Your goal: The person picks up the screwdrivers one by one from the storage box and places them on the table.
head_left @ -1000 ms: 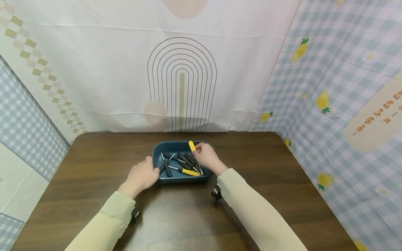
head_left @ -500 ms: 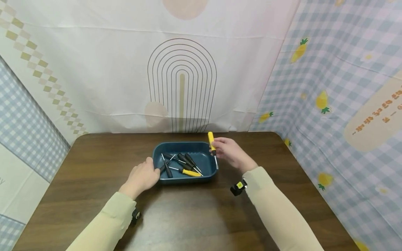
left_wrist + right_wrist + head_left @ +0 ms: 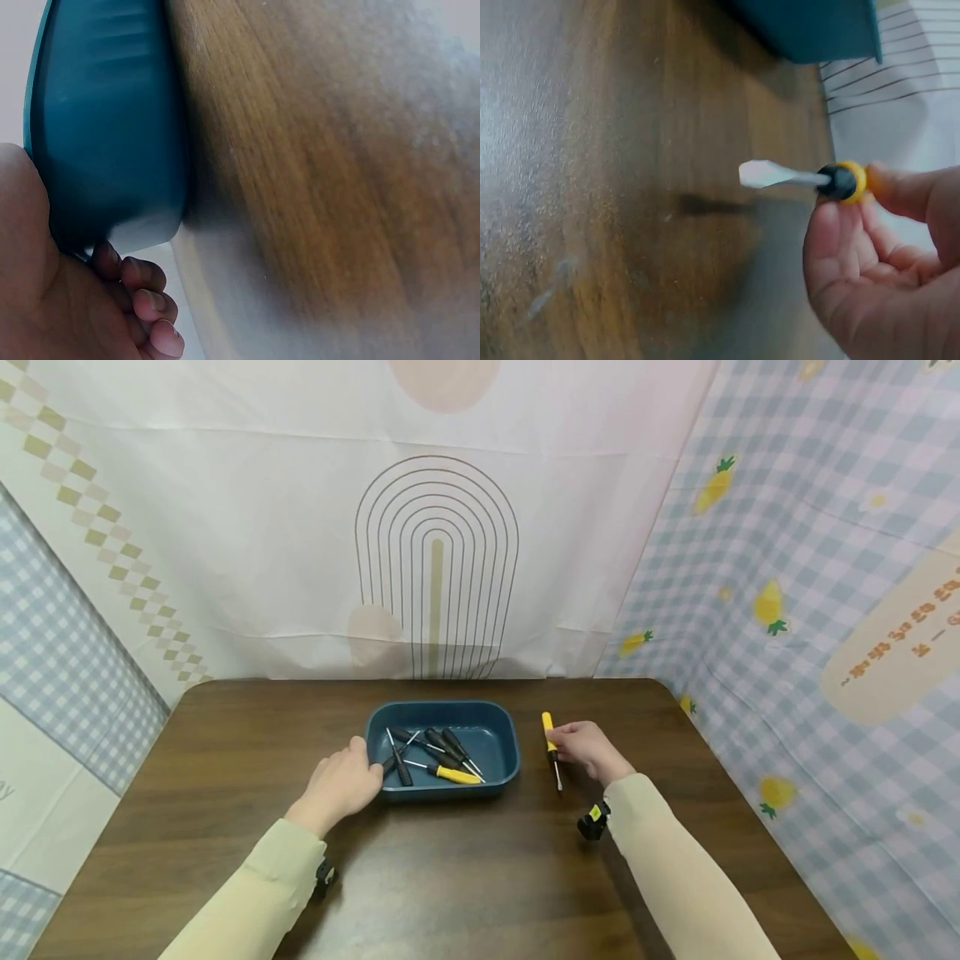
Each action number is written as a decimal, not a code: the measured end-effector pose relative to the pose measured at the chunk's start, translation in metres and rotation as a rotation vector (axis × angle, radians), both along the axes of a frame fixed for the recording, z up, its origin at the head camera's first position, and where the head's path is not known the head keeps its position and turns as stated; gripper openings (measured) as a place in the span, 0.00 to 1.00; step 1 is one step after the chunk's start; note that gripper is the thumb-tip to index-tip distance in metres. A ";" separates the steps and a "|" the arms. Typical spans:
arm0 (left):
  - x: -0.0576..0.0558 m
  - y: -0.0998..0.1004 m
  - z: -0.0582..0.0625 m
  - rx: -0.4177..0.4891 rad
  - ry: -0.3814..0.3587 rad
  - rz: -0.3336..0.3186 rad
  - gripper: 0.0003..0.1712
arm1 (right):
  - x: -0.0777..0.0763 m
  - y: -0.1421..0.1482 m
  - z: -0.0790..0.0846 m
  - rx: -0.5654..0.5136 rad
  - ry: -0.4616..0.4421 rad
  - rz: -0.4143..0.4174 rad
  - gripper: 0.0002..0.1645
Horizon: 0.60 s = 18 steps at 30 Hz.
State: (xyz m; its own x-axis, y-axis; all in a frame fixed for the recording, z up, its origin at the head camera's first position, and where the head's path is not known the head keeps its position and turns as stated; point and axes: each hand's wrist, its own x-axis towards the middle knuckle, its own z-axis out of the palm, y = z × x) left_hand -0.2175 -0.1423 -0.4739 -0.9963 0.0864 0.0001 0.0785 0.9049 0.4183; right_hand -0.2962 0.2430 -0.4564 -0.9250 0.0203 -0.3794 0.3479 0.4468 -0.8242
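My right hand [image 3: 588,749] pinches a flathead screwdriver [image 3: 551,737] by its yellow handle, to the right of the blue plastic bin [image 3: 450,793]. In the right wrist view the screwdriver's flat blade [image 3: 769,174] points away from the fingers, with its shadow on the table apart from it. My left hand [image 3: 341,781] grips the bin at its left front corner. The left wrist view shows the thumb and curled fingers [image 3: 154,300] at that corner. Inside the bin lie a yellow-handled screwdriver [image 3: 457,775] and several black-handled screwdrivers [image 3: 456,743], some crossing each other.
The bin stands toward the back of a dark wooden table [image 3: 450,877] with rounded far corners. Behind the table hangs a white patterned cloth [image 3: 300,543]. On the right is a blue checked cloth [image 3: 787,610] with pineapple prints.
My right hand has lifted the yellow-handled screwdriver out of the bin, carried it right past the rim and lowered it over the table. My left hand has stayed on the bin.
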 end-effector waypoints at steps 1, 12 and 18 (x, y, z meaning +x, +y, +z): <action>0.000 0.000 0.000 0.001 -0.001 0.000 0.18 | 0.000 0.001 -0.003 0.009 -0.003 -0.003 0.20; 0.001 0.001 -0.003 -0.007 -0.024 0.008 0.19 | -0.002 0.002 -0.022 0.155 0.012 -0.050 0.15; -0.001 0.001 -0.001 -0.001 -0.030 0.015 0.19 | -0.004 0.000 -0.021 0.252 0.050 -0.044 0.15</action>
